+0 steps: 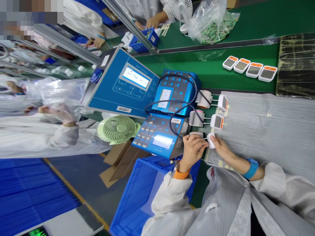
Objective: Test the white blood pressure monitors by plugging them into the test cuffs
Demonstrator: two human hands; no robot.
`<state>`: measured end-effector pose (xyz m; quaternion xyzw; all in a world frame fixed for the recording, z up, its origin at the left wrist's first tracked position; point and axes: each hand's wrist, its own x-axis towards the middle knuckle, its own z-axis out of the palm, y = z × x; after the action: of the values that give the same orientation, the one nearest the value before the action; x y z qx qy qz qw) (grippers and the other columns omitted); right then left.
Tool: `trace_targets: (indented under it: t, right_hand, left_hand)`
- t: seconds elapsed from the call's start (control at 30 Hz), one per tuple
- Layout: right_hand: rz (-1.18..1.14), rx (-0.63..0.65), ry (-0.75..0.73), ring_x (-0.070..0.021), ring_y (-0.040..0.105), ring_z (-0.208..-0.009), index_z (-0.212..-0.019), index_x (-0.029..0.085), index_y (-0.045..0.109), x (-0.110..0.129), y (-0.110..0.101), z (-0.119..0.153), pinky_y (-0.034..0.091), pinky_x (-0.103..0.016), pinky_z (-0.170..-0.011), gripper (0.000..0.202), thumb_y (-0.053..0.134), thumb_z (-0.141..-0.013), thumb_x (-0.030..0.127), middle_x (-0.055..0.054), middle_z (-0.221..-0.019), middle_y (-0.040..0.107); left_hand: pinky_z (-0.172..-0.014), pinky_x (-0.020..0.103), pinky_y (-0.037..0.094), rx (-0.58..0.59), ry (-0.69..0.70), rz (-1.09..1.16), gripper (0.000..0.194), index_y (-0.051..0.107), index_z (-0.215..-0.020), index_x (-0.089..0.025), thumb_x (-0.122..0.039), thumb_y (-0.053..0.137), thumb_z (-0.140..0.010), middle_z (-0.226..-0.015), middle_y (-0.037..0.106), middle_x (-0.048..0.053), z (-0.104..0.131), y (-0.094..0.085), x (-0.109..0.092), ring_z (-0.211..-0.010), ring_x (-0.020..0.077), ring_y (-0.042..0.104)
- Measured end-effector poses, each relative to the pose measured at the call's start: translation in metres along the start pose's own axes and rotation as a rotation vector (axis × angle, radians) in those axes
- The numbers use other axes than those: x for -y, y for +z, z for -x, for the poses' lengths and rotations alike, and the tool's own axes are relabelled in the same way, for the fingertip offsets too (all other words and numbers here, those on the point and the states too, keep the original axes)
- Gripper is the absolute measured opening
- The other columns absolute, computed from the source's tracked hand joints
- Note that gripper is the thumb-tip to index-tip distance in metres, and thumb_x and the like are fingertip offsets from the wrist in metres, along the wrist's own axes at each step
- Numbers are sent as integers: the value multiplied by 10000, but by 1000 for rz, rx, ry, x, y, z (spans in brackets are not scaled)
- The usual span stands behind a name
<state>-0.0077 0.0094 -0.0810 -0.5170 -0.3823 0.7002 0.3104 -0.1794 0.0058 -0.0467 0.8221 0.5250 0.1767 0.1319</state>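
My right hand (222,150), with a blue band at the wrist, grips a small white monitor (211,140) near the mat's left edge. My left hand (193,149), wearing an orange-strapped watch, is pinched at that monitor's left side, where a thin white tube (205,138) enters; the fingertips partly hide it. Behind the left hand, a rolled cuff (196,134) is partly covered. Two more white monitors with orange panels, an upper one (222,103) and a lower one (217,122), are joined by paired tubes to rolled cuffs (203,99).
Blue test boxes (157,137) with screens and black cables stand left of my hands. Several white-orange monitors (254,69) line the green bench. A green fan (119,128), blue crate (137,190), black taped block (295,65) and grey mat (258,121) surround me. Co-workers work beyond.
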Motion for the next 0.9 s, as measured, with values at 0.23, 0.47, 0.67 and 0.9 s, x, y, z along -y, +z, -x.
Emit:
trace_targets:
  t: [0.23, 0.47, 0.67, 0.9]
  right_hand:
    - [254, -35, 20, -314, 513, -1290, -1449, 124, 483, -7, 13, -3, 397, -444, -1097, 775, 453, -930, 698, -189, -1356, 580]
    - [830, 64, -340, -347, 656, -939, -967, 196, 773, 67, -72, -48, 502, -465, -884, 598, 436, -967, 690, -156, -921, 720]
    - [1404, -582, -442, -466, 212, -1463, -1523, 43, 408, 148, -251, -153, 149, -663, -1157, 754, 583, -972, 526, -287, -1596, 278]
    - [1486, -567, -372, -428, 438, -1278, -1504, 210, 477, 155, -270, -203, 279, -616, -1062, 575, 555, -1004, 484, -258, -1567, 333]
  left_hand:
    - [-881, 418, 344, 120, -56, -110, 247, 696, -1136, -243, -314, 695, -899, -1045, 750, 74, 2, -11, -5, -1022, 275, 634]
    - [-827, 382, 376, 263, -113, -138, 535, 594, -1296, -249, -360, 774, -804, -1085, 719, 83, -27, -12, -14, -980, 293, 655]
    - [-861, 406, 427, 526, -69, -317, 805, 575, -1324, -190, -318, 935, -616, -1129, 720, 142, -45, -39, -23, -1019, 346, 672]
    - [-918, 428, 465, 456, 106, -513, 667, 595, -1276, -173, -473, 847, -736, -1238, 636, 201, -266, -57, -10, -1104, 385, 625]
